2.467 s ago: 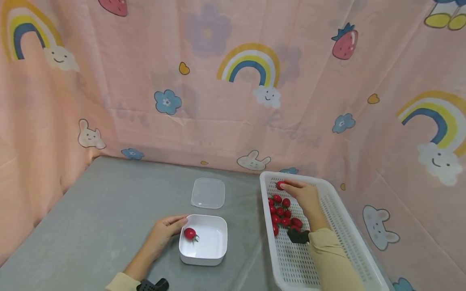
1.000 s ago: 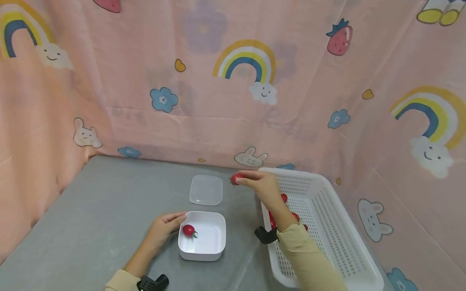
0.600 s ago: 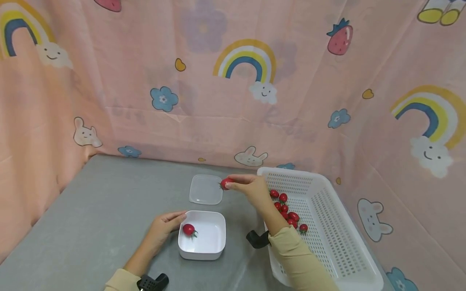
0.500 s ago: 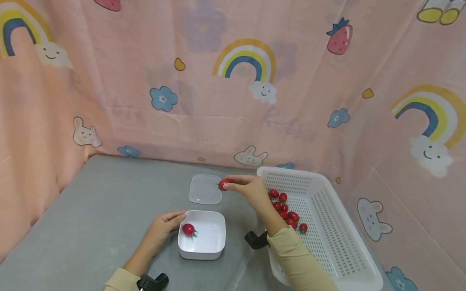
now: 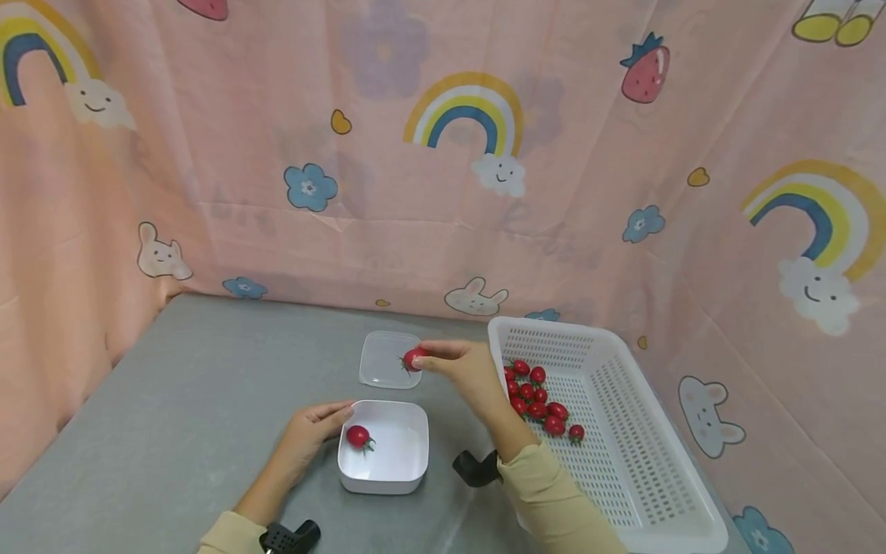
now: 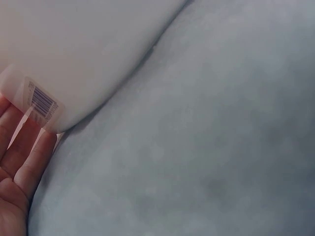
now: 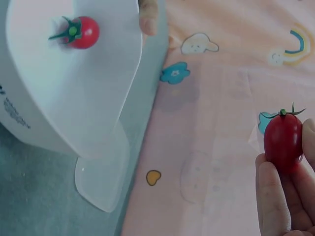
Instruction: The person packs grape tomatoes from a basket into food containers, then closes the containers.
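My left hand (image 5: 311, 431) grips the near-left rim of a small square white container (image 5: 388, 487), thumb over the edge. In the left wrist view its fingers (image 6: 35, 164) lie against the outer wall beside a barcode label (image 6: 42, 102). One cherry tomato (image 5: 358, 437) with a green stem lies inside the container. My right hand (image 5: 467, 377) pinches another cherry tomato (image 7: 284, 140) between thumb and fingers, raised beyond the container. In the head view this tomato overlaps the right edge of a clear plastic lid (image 5: 381, 360) lying flat behind the container.
To the right stands a white perforated basket (image 5: 609, 462) with several cherry tomatoes (image 5: 537, 410) in its left part. A grey cloth (image 5: 208, 400) covers the table. Behind it hangs a pink printed curtain (image 5: 388, 246).
My right hand has taken a cherry tomato out of the basket and carried it left, over the lid's right edge and lower now. My left hand keeps its place on the container.
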`<state>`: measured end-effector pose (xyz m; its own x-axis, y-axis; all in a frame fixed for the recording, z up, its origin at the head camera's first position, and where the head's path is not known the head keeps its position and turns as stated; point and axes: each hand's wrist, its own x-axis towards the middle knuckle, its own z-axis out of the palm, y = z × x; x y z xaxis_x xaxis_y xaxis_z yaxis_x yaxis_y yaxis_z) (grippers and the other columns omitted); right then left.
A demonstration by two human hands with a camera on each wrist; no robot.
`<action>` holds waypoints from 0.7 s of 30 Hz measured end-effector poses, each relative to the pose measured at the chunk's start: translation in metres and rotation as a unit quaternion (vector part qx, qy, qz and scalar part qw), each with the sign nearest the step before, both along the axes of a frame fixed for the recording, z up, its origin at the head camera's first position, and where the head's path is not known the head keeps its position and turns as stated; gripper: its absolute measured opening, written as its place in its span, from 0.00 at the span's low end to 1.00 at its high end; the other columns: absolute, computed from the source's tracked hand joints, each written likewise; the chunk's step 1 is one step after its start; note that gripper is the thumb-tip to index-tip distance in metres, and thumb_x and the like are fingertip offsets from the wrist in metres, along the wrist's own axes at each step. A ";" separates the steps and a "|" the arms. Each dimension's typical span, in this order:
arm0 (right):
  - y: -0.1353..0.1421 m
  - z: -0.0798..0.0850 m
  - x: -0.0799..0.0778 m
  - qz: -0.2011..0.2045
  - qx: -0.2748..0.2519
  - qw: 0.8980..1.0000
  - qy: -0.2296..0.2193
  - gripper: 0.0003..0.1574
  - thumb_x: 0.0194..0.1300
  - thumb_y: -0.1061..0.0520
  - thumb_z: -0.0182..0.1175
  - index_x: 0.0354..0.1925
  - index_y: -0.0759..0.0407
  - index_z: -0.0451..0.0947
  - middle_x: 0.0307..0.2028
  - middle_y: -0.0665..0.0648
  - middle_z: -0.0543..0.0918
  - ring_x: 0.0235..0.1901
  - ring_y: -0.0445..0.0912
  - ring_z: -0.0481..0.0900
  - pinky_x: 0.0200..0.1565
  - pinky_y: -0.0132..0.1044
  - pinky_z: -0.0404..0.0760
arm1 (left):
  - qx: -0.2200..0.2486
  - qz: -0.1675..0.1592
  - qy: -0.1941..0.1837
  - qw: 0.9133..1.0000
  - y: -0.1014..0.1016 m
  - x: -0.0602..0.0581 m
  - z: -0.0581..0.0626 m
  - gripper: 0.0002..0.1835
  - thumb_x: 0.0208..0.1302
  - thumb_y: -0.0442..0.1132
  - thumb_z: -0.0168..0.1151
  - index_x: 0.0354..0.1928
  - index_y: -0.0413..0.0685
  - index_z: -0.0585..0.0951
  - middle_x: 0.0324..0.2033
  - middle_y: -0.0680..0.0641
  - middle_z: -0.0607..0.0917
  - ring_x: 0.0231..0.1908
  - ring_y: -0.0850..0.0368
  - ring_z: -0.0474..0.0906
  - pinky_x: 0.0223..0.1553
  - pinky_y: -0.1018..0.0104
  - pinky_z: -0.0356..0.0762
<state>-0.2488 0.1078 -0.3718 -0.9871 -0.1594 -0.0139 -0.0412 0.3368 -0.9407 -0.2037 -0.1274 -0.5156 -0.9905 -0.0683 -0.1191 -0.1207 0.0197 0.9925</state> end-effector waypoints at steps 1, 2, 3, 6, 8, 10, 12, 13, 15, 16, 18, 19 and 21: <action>-0.001 0.000 0.001 -0.002 -0.001 1.000 -0.004 0.19 0.56 0.52 0.74 0.47 0.54 0.88 0.45 0.54 0.90 0.53 0.46 0.81 0.55 0.47 0.73 | 0.001 0.000 -0.001 1.000 0.000 0.000 0.000 0.18 0.66 0.41 0.65 0.52 0.35 0.84 0.51 0.40 0.87 0.43 0.69 0.83 0.47 0.73 0.79; -0.002 -0.001 0.002 -0.003 -0.001 1.000 -0.007 0.18 0.56 0.52 0.74 0.46 0.54 0.88 0.45 0.54 0.90 0.53 0.47 0.81 0.56 0.47 0.73 | 0.000 0.000 0.000 1.000 0.000 0.000 0.000 0.18 0.66 0.41 0.65 0.52 0.35 0.84 0.51 0.40 0.87 0.43 0.69 0.83 0.47 0.73 0.79; -0.003 -0.001 0.003 -0.002 -0.001 1.000 -0.009 0.18 0.57 0.52 0.73 0.46 0.54 0.88 0.46 0.55 0.90 0.53 0.47 0.81 0.56 0.48 0.73 | 0.001 0.000 -0.002 1.000 0.000 0.000 0.000 0.18 0.66 0.41 0.65 0.52 0.35 0.84 0.51 0.40 0.87 0.43 0.69 0.83 0.47 0.73 0.79; -0.005 -0.002 0.007 -0.003 0.005 1.000 -0.014 0.18 0.57 0.51 0.73 0.46 0.54 0.88 0.46 0.55 0.90 0.53 0.47 0.80 0.55 0.50 0.73 | -0.001 -0.001 -0.002 1.000 -0.001 0.000 0.001 0.19 0.66 0.42 0.65 0.52 0.36 0.84 0.52 0.41 0.87 0.43 0.69 0.83 0.47 0.73 0.79; -0.007 -0.002 0.010 -0.002 0.007 1.000 -0.017 0.18 0.58 0.50 0.73 0.46 0.54 0.88 0.46 0.55 0.90 0.54 0.48 0.80 0.57 0.52 0.73 | -0.001 -0.003 0.000 1.000 -0.001 0.000 0.001 0.19 0.66 0.42 0.65 0.52 0.35 0.84 0.52 0.41 0.87 0.44 0.70 0.83 0.47 0.73 0.79; -0.008 -0.001 0.013 -0.003 0.009 1.000 -0.017 0.18 0.58 0.50 0.73 0.46 0.54 0.88 0.46 0.55 0.89 0.55 0.48 0.80 0.60 0.55 0.72 | 0.002 -0.005 0.000 1.000 -0.001 0.001 0.000 0.19 0.66 0.42 0.65 0.52 0.35 0.84 0.51 0.41 0.87 0.44 0.70 0.83 0.47 0.74 0.79; -0.009 0.000 0.017 -0.005 0.004 1.000 -0.021 0.18 0.57 0.50 0.73 0.46 0.53 0.88 0.47 0.54 0.89 0.56 0.48 0.80 0.61 0.56 0.71 | 0.003 -0.006 0.002 1.000 -0.002 0.000 0.000 0.19 0.66 0.41 0.65 0.52 0.34 0.84 0.51 0.41 0.87 0.43 0.70 0.83 0.47 0.74 0.79; -0.010 0.001 0.019 -0.006 0.001 1.000 -0.023 0.18 0.57 0.50 0.73 0.46 0.53 0.88 0.46 0.54 0.90 0.57 0.48 0.80 0.62 0.56 0.71 | 0.006 -0.006 0.003 1.000 -0.002 0.000 -0.001 0.19 0.66 0.41 0.65 0.52 0.34 0.84 0.50 0.41 0.87 0.43 0.70 0.83 0.47 0.74 0.79; -0.011 0.003 0.022 -0.008 -0.005 1.000 -0.024 0.19 0.56 0.50 0.74 0.46 0.52 0.89 0.45 0.53 0.90 0.57 0.48 0.80 0.63 0.55 0.71 | 0.004 -0.006 0.003 1.000 -0.002 0.000 -0.001 0.19 0.66 0.41 0.65 0.52 0.34 0.84 0.50 0.41 0.87 0.42 0.70 0.83 0.46 0.74 0.79; -0.011 0.003 0.024 -0.008 -0.008 1.000 -0.024 0.19 0.56 0.50 0.74 0.46 0.52 0.89 0.45 0.53 0.90 0.57 0.47 0.80 0.63 0.55 0.71 | 0.003 -0.007 0.004 1.000 -0.002 0.001 -0.001 0.18 0.66 0.41 0.65 0.52 0.34 0.84 0.50 0.41 0.87 0.42 0.70 0.83 0.46 0.74 0.79; -0.012 0.005 0.027 -0.010 -0.014 1.000 -0.024 0.19 0.55 0.50 0.74 0.46 0.52 0.89 0.44 0.53 0.90 0.56 0.47 0.80 0.63 0.55 0.71 | 0.000 -0.006 0.005 1.000 -0.002 0.001 -0.001 0.19 0.66 0.41 0.65 0.52 0.34 0.84 0.50 0.41 0.87 0.42 0.69 0.83 0.46 0.73 0.79; -0.013 0.005 0.028 -0.011 -0.016 1.000 -0.022 0.19 0.56 0.50 0.74 0.46 0.52 0.89 0.44 0.53 0.90 0.56 0.47 0.81 0.63 0.56 0.72 | -0.002 -0.006 0.004 1.000 -0.002 0.001 -0.001 0.19 0.66 0.41 0.65 0.52 0.34 0.84 0.50 0.40 0.87 0.42 0.69 0.83 0.46 0.73 0.79; -0.014 0.005 0.030 -0.013 -0.018 1.000 -0.020 0.19 0.56 0.49 0.74 0.46 0.52 0.89 0.44 0.53 0.90 0.56 0.47 0.81 0.63 0.56 0.72 | -0.003 -0.005 0.002 1.000 -0.001 0.001 -0.001 0.19 0.66 0.42 0.65 0.52 0.36 0.84 0.51 0.41 0.87 0.42 0.69 0.83 0.47 0.73 0.79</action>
<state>-0.2192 0.0941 -0.3665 -0.9898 -0.1339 -0.0484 0.0056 0.3031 -0.9530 -0.2027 -0.1288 -0.5163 -0.9916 -0.0583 -0.1154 -0.1172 0.0274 0.9927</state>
